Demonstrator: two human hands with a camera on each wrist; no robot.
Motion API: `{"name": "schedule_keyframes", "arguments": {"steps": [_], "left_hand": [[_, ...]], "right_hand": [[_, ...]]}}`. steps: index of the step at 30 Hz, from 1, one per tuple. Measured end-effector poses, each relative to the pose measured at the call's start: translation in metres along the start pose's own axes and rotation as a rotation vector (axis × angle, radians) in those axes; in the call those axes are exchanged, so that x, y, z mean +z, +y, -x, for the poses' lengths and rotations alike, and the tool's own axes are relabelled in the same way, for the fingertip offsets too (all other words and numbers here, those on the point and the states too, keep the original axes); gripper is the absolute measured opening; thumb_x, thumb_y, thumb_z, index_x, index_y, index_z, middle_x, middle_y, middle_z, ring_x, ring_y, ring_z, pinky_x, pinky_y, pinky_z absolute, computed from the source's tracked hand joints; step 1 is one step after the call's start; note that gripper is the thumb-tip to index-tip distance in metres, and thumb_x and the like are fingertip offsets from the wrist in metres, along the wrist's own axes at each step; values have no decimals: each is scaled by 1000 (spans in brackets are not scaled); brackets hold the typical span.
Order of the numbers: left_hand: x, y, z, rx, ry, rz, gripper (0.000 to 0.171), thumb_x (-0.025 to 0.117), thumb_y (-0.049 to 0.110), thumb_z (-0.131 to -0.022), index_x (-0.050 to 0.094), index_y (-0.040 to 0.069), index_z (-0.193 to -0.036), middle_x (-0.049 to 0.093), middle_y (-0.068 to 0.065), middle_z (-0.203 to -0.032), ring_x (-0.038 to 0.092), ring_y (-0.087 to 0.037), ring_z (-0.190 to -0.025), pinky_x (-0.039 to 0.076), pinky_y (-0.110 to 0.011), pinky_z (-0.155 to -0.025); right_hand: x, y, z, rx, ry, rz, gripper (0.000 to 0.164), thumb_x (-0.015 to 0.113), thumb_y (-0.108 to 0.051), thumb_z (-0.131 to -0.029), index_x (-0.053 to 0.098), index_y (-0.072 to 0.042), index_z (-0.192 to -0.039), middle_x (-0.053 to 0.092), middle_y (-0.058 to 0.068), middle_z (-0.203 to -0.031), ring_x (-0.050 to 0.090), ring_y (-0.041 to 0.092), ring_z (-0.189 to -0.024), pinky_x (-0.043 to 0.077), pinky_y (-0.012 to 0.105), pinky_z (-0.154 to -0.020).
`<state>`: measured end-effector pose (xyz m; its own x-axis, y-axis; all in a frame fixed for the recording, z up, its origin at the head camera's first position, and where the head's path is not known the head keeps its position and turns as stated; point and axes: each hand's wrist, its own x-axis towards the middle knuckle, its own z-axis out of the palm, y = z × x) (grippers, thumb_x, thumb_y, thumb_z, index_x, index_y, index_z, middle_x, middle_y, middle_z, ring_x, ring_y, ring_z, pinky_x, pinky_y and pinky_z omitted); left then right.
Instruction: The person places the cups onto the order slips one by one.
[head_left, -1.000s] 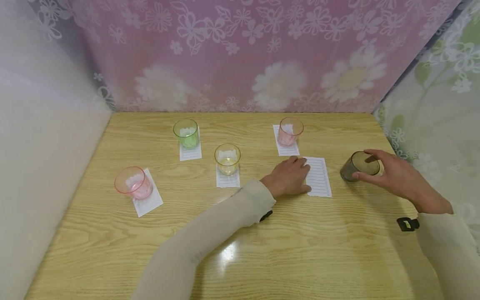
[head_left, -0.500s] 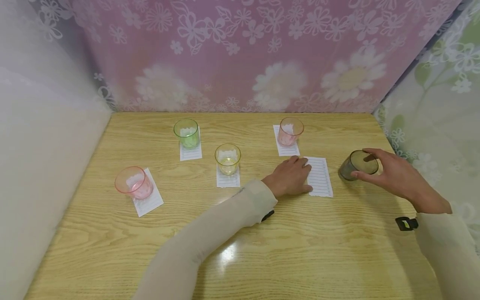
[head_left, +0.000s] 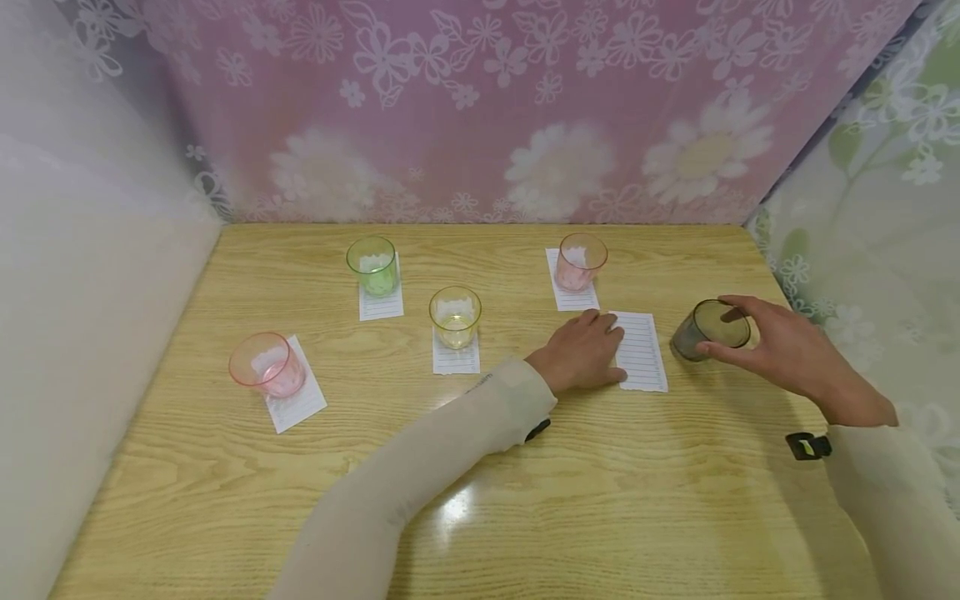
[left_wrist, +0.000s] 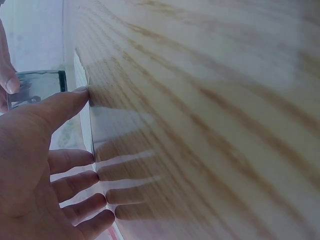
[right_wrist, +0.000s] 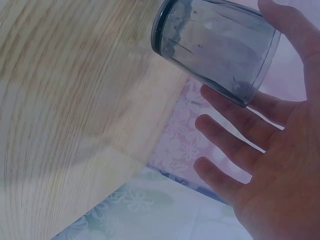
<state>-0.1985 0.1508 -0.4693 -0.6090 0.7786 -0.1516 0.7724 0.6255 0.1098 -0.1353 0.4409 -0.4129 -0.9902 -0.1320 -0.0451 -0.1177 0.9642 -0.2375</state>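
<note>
In the head view my right hand (head_left: 795,350) grips a dark grey see-through cup (head_left: 693,335) near its rim, between thumb and fingers. The right wrist view shows the same cup (right_wrist: 220,47) with its thick base pointing at the table; whether the base touches the wood I cannot tell. To the cup's left lies a lined paper slip (head_left: 641,354) with nothing standing on it. My left hand (head_left: 579,354) rests its fingertips and thumb along the slip's left edge. Seen from the left wrist, the fingers (left_wrist: 75,187) are spread and fairly straight, pressing down.
On the wood-grain table (head_left: 525,517), a pink cup (head_left: 581,265), a yellow cup (head_left: 456,321), a green cup (head_left: 375,271) and another pink cup (head_left: 273,367) each stand on a paper slip. A pink flowered curtain (head_left: 450,125) closes off the back.
My right hand has moved a little left with the dark cup, closer to the bare slip. The left hand and the slip under it have shifted very slightly right.
</note>
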Motion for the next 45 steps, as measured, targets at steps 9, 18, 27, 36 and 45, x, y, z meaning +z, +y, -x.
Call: {"name": "schedule_keyframes", "arguments": {"steps": [9, 18, 27, 36, 45], "left_hand": [[-1, 2, -2, -4, -1, -1, 61, 57, 57, -110, 55, 16, -156, 43, -3, -170, 40, -22, -156, 38, -33, -128], [0, 3, -5, -4, 4, -5, 59, 57, 58, -110, 57, 17, -153, 45, -2, -169, 41, -22, -155, 39, -34, -127], [-1, 3, -8, 13, 13, -26, 56, 57, 58, -110, 59, 18, -149, 48, -3, -165, 44, -23, -152, 40, -34, -126], [-1, 4, -9, 20, 9, -38, 57, 56, 59, -110, 59, 18, -150, 48, -1, -165, 44, -22, -151, 39, -33, -126], [0, 6, -13, 4, 4, -28, 58, 55, 60, -110, 57, 20, -153, 43, 0, -170, 40, -20, -155, 34, -34, -130]], "right_hand": [[1, -4, -1, -3, -14, -5, 92, 83, -53, -95, 48, 3, -159, 71, 28, -135, 69, 50, -113, 57, 65, -82], [4, -6, -1, -30, -6, -8, 90, 84, -48, -95, 48, 4, -158, 71, 30, -133, 70, 50, -110, 56, 66, -83], [4, -8, 0, -13, -42, -22, 91, 82, -50, -96, 45, 4, -159, 70, 29, -136, 70, 49, -110, 56, 66, -83], [3, -11, -3, 0, -73, -30, 93, 81, -52, -97, 43, 5, -161, 68, 30, -138, 66, 53, -119, 54, 69, -88], [5, -18, -5, -3, -83, -50, 94, 81, -53, -97, 42, 4, -162, 68, 29, -138, 68, 51, -115, 55, 67, -88]]}}
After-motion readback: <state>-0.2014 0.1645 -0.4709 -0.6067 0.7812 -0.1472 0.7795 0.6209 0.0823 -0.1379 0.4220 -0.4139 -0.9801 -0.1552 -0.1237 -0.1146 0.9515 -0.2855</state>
